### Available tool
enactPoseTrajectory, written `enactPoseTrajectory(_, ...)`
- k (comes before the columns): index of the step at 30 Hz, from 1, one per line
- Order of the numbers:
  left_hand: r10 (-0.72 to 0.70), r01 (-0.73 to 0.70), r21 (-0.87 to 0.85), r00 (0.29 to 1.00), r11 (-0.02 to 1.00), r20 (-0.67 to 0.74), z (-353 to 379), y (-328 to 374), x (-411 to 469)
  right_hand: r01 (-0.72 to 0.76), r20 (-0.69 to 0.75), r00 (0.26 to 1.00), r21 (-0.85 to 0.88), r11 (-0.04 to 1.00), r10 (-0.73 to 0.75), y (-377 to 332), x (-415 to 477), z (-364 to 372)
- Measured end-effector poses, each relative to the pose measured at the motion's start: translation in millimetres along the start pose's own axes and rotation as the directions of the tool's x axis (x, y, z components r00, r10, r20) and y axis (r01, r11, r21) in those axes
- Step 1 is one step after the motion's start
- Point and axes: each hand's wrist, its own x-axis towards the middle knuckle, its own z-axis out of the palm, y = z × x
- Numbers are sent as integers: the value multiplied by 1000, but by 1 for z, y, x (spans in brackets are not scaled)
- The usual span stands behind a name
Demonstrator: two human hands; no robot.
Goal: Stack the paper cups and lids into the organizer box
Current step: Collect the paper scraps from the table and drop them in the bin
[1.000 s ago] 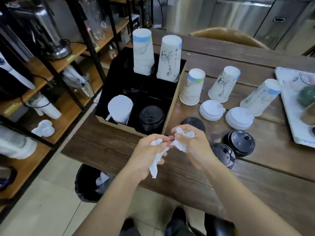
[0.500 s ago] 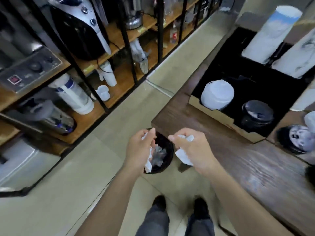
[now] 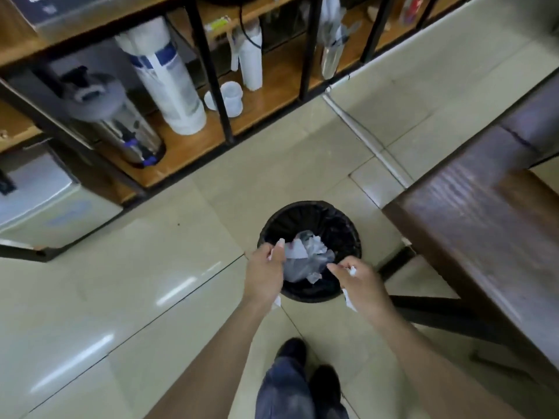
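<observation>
Two hands hang over the bin point(image 3: 308, 204), which stands on the floor point(image 3: 151, 267) at lower centre of the frame. The left hand point(image 3: 266, 275) is curled round a white scrap point(image 3: 277, 302); the right hand point(image 3: 361, 282) pinches a second scrap point(image 3: 352, 271) between thumb and fingertips. Neither hand is free. Cups, lids and box are out of frame; presumably they are on the table point(image 3: 472, 219), of which only a corner shows at right. Judged step: discarding waste, not stacking. Fault 1: the left hand sits over the near-left rim, not over the opening, so a scrap released there may land on the floor. Cause: light paper drifts and the hand is off centre. Fault 2: the paper tail below the right wrist hangs at the near rim and may catch or drop short. Fault 3: crumpled waste point(image 3: 305, 258) is piled in the bin, and a scrap landing on top may slide off. Clearances: the table corner and its dark brace point(image 3: 423, 306) lie just right of the bin; the shelf point(image 3: 187, 152) runs across the upper left, well apart. Open floor lies left of the bin and between bin and shelf. The shoes point(image 3: 292, 347) stand near the bin at bottom centre. On turning back to the table, keep the right arm clear of the corner.
</observation>
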Motion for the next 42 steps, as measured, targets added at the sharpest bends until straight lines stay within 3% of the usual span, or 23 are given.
enactPoseTrajectory(3, 31, -29, 70, 999, 997, -23, 32, -52, 48, 9, -65, 998, -59, 998, -13, 40, 53, 17)
enactPoseTrajectory(5, -28, 30, 89, 999, 996, -24, 52, -84, 77, 10, -59, 998, -128, 992, -18, 68, 84, 28)
enactPoseTrajectory(8, -120, 109, 189, 992, 976, 50, 78, -127, 114, 30, -51, 998, -216, 976, -42, 107, 124, 45)
enactPoseTrajectory(11, -123, 65, 327, 979, 943, 161, 98, -168, 141, 91, -44, 993, -335, 938, -112, 138, 156, 63)
enactPoseTrajectory(14, -169, -71, 636, 936, 769, 310, 110, -204, 159, 69, 27, 998, -435, 898, -64, 162, 179, 82)
enactPoseTrajectory(15, -188, -148, 719, 912, 679, 365, 112, -211, 162, 64, 98, 995, -546, 835, -12, 171, 184, 85)
enactPoseTrajectory(18, -159, -386, 825, 861, 413, 483, 114, -211, 159, 201, 327, 931, -832, 517, 163, 181, 184, 85)
enactPoseTrajectory(21, -53, -474, 827, 858, 303, 511, 101, -188, 144, 246, 375, 912, -824, 510, 165, 167, 165, 73)
enactPoseTrajectory(23, -8, -459, 833, 874, 308, 485, 85, -166, 129, 250, 334, 941, -799, 546, 58, 144, 145, 64)
enactPoseTrajectory(26, 46, -393, 827, 911, 402, 410, 53, -127, 102, 254, 258, 962, -718, 648, -91, 95, 108, 49)
enactPoseTrajectory(32, 246, -399, 753, 917, 523, 314, -19, -19, 40, 412, 268, 911, -587, 696, -313, -28, 20, 19)
enactPoseTrajectory(36, 361, -433, 707, 895, 559, 262, -66, 62, -1, 519, 308, 853, -575, 632, -420, -105, -33, 1)
enactPoseTrajectory(42, 530, -545, 664, 809, 512, 255, -109, 177, -58, 615, 236, 743, -612, 498, -627, -201, -93, -48)
